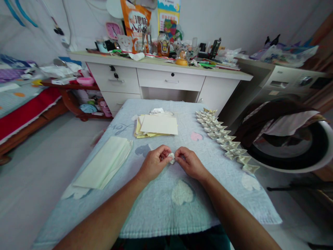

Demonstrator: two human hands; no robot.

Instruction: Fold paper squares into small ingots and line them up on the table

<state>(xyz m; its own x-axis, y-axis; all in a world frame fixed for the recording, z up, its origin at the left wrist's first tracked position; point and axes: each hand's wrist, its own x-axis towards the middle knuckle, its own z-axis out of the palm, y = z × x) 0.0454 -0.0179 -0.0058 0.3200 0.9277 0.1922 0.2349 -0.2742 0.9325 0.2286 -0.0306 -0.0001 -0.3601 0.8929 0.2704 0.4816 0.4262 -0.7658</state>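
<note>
Over the middle of the cloth-covered table, my left hand pinches a small white crumpled piece, perhaps paper or tissue, between thumb and fingers. From the other side my right hand has its fingertips closed at the right edge of the same piece. Beyond my hands lies a stack of cream and yellow paper sheets, with a white crumpled tissue behind it. Left of my hands is a folded bundle of pale green paper. Folded paper boats form a long row along the table's right side.
The light blue patterned tablecloth hangs over the near edge. Behind stands a white drawer desk crowded with a jar, an orange snack bag and small items. A washing machine is at right, a bed at left.
</note>
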